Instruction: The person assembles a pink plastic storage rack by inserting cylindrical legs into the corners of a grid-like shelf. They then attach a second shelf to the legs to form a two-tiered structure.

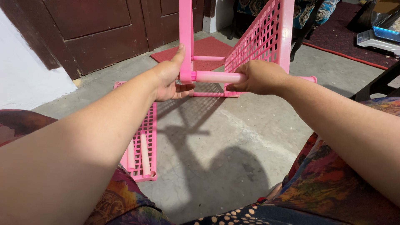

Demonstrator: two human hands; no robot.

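A pink plastic rack frame stands tipped on the concrete floor ahead of me. My left hand (170, 79) grips its upright side post (186, 29) where a pink tube (218, 77) joins it, thumb pointing up along the post. My right hand (259, 77) is closed around the other end of that tube, beside a pink perforated shelf panel (260, 35) that slants up to the right. A thinner pink crossbar (208, 58) runs behind the tube.
Another pink perforated shelf (143, 141) lies flat on the floor at lower left with two loose pink tubes (138, 154) on it. A red mat (204, 49) lies before dark wooden doors (96, 33). A black stand (377, 83) is at right.
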